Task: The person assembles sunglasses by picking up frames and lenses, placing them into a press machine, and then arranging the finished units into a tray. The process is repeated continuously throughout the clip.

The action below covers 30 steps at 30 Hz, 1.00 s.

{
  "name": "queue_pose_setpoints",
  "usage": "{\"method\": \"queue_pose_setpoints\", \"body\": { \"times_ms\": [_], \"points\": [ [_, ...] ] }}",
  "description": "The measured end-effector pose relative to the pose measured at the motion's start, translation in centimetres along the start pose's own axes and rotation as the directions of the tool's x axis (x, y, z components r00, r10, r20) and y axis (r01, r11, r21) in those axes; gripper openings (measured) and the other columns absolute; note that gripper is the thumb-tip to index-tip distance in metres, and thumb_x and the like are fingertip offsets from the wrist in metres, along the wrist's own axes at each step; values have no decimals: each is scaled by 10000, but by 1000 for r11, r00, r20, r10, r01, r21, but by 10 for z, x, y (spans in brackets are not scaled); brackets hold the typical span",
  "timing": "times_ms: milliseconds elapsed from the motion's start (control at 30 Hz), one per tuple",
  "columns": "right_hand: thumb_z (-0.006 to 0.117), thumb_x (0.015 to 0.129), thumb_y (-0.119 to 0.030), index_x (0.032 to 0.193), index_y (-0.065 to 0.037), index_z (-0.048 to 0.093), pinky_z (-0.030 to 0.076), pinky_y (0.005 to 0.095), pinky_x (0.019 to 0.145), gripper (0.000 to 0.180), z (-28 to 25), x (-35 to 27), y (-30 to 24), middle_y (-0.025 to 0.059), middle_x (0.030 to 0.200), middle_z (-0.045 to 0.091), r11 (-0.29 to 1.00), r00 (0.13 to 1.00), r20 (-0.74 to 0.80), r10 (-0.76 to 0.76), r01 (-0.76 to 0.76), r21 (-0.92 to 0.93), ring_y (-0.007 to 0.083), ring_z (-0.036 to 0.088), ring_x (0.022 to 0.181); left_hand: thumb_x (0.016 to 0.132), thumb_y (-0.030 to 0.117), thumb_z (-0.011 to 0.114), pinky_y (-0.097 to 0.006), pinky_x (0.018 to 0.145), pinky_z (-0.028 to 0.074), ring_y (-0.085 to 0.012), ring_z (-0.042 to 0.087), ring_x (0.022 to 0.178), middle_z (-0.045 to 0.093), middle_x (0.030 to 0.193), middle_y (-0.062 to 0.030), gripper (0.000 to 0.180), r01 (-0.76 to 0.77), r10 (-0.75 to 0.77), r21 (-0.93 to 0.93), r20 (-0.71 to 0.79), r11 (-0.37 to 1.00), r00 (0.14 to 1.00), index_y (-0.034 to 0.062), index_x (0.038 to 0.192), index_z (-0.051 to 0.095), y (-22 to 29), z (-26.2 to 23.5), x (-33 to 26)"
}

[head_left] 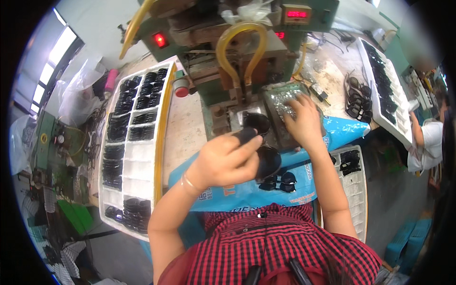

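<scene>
Left fingers pinching dark sunglasses; right fingers part-curled at tray of shiny bits, hold unclear.

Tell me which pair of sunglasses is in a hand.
The dark-lensed sunglasses gripped by the left hand, before the green machine; others, such as those lying on the blue plastic sheet, have no hand on them.

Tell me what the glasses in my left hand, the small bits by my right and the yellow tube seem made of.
Glasses: probably plastic, glossy black; the dark surface shows a sheen.
Small bits: likely metal, shiny silver; they glint, though detail is lost.
Yellow tube: perhaps rubber or soft plastic, glossy; it loops without kinks.
</scene>
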State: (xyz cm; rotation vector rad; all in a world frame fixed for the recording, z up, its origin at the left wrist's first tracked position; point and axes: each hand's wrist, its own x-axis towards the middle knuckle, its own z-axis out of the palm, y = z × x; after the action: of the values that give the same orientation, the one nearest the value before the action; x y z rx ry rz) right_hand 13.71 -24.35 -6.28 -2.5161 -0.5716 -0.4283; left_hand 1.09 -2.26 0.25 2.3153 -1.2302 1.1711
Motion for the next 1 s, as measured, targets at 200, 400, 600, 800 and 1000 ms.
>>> {"method": "queue_pose_setpoints", "body": {
  "times_ms": [200, 400, 600, 800, 1000],
  "points": [
    [736, 772, -152, 934, -46, 720, 382, 454, 1080, 194, 33, -18, 43, 212, 1375, 544, 999, 994, -110, -3, -2, -42, 389, 453, 1321, 763, 137, 716, -265, 553, 522, -160, 600, 668, 704, 1078, -78, 144, -72, 76, 63, -61, 995, 995, 139, 846, 599, -10, 13, -19],
    [635, 897, -113, 1019, -12, 714, 428, 426, 1021, 177, 29, -19, 64, 194, 1303, 605, 990, 968, -208, -141, 131, -58, 369, 551, 1215, 651, 158, 689, -285, 499, 473, -184, 546, 647, 642, 995, -61, 215, -76, 84, 47, -202, 996, 976, 116, 838, 591, -8, 21, -12],
    [571, 946, -109, 1098, -17, 694, 457, 389, 957, 216, 33, 1, 43, 156, 1116, 677, 995, 995, -93, -41, 50, 90, 332, 618, 1065, 712, 144, 668, -357, 760, 539, -211, 580, 760, 638, 1101, -87, 233, 168, -164, 40, -80, 985, 983, 97, 939, 641, 15, 10, -28],
    [583, 944, -56, 1105, 14, 670, 475, 274, 867, 196, 29, -11, 55, 95, 1009, 688, 925, 992, -121, 21, 26, 379, 162, 627, 930, 761, 104, 709, -386, 782, 500, -233, 596, 837, 668, 1023, -86, 117, 478, -662, 553, 190, 682, 725, 72, 856, 648, 43, -142, -101],
    [637, 915, -73, 1108, 3, 673, 484, 292, 886, 210, 28, -4, 38, 95, 1029, 702, 866, 994, -56, 98, -58, 496, 164, 645, 949, 770, 62, 666, -357, 767, 488, -248, 594, 859, 645, 862, -57, 61, 539, -897, 722, 404, 433, 179, 73, 828, 683, 85, -209, -184]
  ]
}}
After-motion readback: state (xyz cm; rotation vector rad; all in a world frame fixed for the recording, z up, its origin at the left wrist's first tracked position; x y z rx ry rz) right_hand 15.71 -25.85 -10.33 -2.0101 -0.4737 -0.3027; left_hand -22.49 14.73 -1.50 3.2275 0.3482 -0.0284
